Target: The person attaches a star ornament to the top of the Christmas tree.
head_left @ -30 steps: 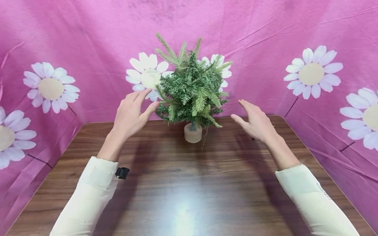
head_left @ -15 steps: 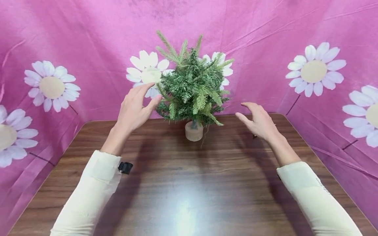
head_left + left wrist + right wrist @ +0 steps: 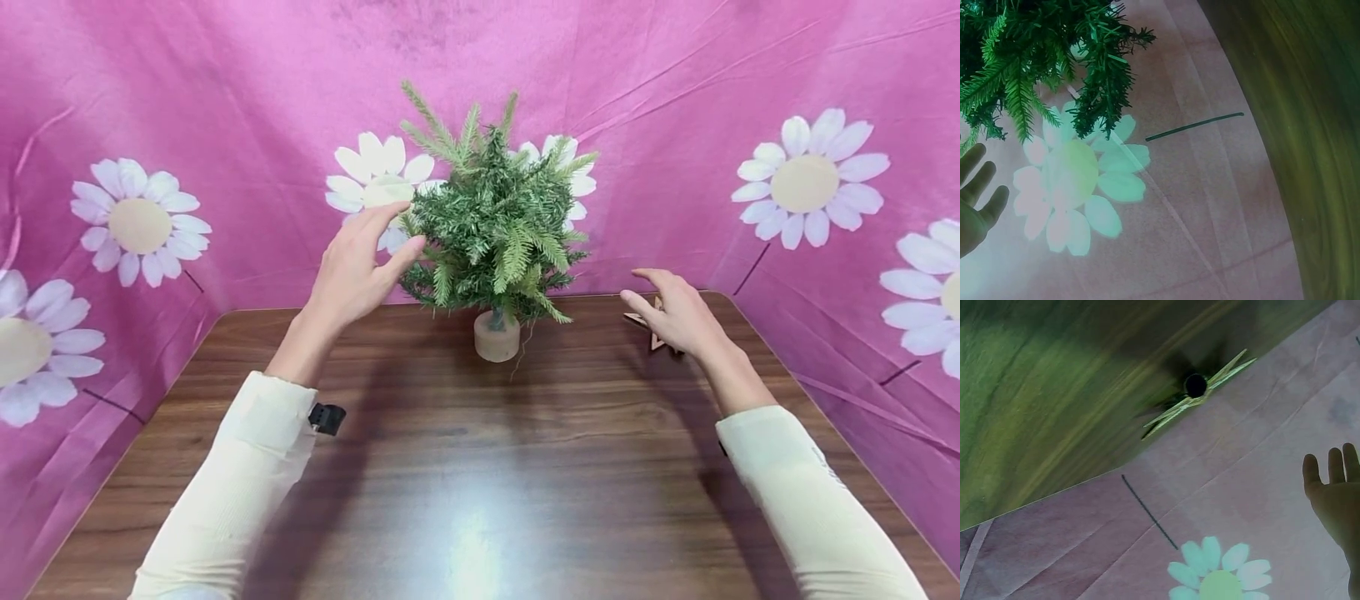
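Observation:
A small artificial Christmas tree (image 3: 498,225) with a round pale wooden base (image 3: 497,337) stands upright at the back middle of the table. My left hand (image 3: 352,271) is raised at the tree's left side, thumb and fingers spread, fingertips right at the outer branches. To the right, my right hand (image 3: 682,317) hovers with relaxed fingers, holding nothing. Partly hidden behind it in the head view is a wooden star (image 3: 656,342). The right wrist view shows this star (image 3: 1229,376) near the table's edge, seen edge-on with a dark round opening on it.
The brown wood-grain table (image 3: 480,467) ends at pink cloth (image 3: 645,50) printed with white daisies (image 3: 806,179), which hangs at the back and both sides. A black strap (image 3: 327,419) shows at the left cuff.
My right hand has shifted right, away from the tree, and the wooden star has come into sight behind it. My left hand has risen slightly and moved right, closer over the branches.

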A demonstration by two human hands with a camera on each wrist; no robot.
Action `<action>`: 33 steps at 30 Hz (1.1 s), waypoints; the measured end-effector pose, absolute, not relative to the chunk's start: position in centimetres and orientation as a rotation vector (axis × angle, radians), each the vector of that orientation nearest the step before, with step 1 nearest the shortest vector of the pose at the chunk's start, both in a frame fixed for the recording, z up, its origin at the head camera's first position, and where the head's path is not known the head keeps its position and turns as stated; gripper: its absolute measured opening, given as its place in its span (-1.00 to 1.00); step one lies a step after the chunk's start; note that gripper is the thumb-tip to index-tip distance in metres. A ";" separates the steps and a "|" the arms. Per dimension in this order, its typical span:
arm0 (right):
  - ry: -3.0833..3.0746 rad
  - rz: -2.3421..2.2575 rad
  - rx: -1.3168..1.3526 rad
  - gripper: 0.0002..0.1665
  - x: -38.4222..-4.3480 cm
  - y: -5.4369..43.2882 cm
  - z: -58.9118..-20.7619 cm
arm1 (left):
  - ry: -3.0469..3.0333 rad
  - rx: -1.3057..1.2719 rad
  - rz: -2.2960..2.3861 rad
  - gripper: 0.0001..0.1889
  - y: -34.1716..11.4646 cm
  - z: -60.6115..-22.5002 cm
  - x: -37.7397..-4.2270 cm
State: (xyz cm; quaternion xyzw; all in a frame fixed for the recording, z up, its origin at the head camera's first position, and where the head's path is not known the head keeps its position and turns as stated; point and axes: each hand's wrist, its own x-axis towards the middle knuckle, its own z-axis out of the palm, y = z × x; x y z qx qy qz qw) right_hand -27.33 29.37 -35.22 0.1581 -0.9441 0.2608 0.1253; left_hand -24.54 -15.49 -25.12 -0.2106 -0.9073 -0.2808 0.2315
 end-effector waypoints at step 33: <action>-2.909 0.706 0.316 -0.02 -28.9 32.5 -38.6 | -2.350 -0.721 -0.882 -0.37 -13.9 -23.8 -25.8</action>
